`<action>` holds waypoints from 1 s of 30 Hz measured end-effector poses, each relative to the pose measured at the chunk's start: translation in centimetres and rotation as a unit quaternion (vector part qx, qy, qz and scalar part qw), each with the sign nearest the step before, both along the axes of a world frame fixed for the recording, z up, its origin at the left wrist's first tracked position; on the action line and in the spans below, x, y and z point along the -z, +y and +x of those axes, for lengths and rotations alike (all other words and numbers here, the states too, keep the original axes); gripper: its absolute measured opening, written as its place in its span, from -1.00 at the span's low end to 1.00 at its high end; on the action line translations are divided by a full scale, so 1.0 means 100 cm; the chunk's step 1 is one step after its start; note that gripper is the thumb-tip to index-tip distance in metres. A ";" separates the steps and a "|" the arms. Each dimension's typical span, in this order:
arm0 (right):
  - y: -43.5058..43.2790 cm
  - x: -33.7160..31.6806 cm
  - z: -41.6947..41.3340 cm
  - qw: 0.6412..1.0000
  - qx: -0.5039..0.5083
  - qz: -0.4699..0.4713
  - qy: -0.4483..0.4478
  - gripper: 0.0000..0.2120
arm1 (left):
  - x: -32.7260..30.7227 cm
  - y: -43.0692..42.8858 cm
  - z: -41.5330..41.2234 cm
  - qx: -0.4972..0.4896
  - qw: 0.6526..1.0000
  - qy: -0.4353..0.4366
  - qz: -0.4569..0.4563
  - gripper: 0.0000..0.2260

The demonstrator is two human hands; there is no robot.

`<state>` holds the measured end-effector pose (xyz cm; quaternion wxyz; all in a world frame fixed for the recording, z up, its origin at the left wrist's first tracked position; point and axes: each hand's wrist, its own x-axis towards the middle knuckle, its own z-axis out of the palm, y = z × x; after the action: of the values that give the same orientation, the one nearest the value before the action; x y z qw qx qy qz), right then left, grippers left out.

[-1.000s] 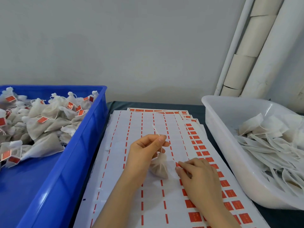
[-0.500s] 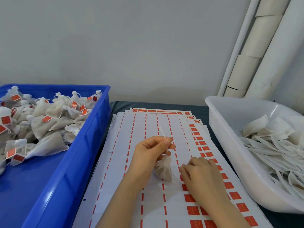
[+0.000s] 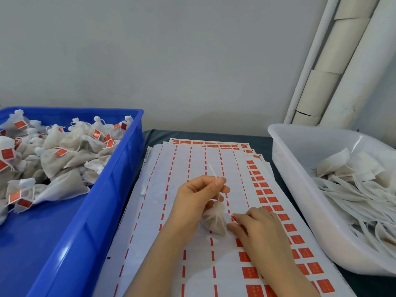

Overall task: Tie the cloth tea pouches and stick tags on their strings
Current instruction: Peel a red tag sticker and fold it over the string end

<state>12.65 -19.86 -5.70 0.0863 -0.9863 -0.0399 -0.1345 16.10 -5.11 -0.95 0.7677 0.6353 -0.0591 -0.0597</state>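
Your left hand is over the middle of the sticker sheet, with thumb and forefinger clamped on the string. The string's loose end pokes up past your fingertips toward the far edge of the sheet. The pouch hangs from that string just below the hand, neck gathered and brown fill showing through the cloth; its bottom corner is down on the sheet or just off it, can't tell which. Your right hand is on the sheet right beside the pouch, on the sheet's right half. Its fingers are curled, and forefinger and thumb nip the edge of a red tag in the column there; can't tell if the tag is peeled off the backing. Left of the sheet, touching its edge, is the blue bin with a heap of tied pouches carrying red tags. Right of the sheet is the white tub holding flat untied pouches. Under the sheet lies a stack of more sheets on the dark table. Behind the sheet's far right corner, white pipes lean against the wall.
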 end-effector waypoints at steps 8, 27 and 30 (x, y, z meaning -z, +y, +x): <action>0.005 -0.007 -0.003 0.996 -0.007 -0.022 -0.085 -0.81 | -0.002 -0.001 -0.002 -0.003 1.000 0.013 -0.017 -0.80; -0.009 0.007 0.008 0.973 0.104 0.199 -0.047 -0.83 | -0.004 0.000 -0.003 0.014 0.998 0.038 -0.042 -0.84; -0.014 -0.002 0.007 0.956 0.145 0.246 -0.061 -0.85 | -0.005 0.000 -0.003 0.032 0.997 0.042 -0.048 -0.84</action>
<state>13.31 -21.23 -5.46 0.3034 -0.9195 0.1330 -0.2114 15.76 -5.07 -0.44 0.7970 0.5920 -0.0505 -0.1079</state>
